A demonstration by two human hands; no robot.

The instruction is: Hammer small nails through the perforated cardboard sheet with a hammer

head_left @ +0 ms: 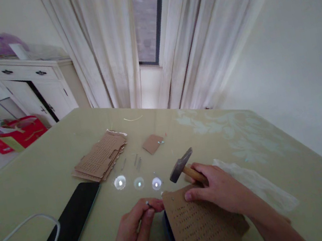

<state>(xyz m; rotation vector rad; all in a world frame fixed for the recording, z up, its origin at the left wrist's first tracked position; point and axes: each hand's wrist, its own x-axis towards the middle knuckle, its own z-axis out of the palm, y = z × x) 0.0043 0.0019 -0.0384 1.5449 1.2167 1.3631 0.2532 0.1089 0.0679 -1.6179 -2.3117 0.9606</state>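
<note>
Gripping, in the head view, a hammer [182,165] by its wooden handle in the right hand [217,183], with the metal head jutting out past the fingers over the table [39,171]. Pressing the thumb of that same hand against a perforated cardboard sheet [196,230], marked with rows of small holes. Covering, with that sheet, most of a blue object [170,237], too hidden to name. Pinching a nail [149,204] between thumb and forefinger of the left hand [134,227], right by the sheet's upper left edge. Facing, farther across the table, a cardboard stack [101,154] and, to its right, a small cardboard piece [152,144], with several loose nails [139,163] lying nearer and between the two. Having, on the left, a dark flat device [70,223] crossed by a white cable [37,216], and, beyond the right forearm, some crumpled translucent plastic [262,185]. Looking toward pale curtains [112,41] on either side of a narrow window [149,18].
</note>
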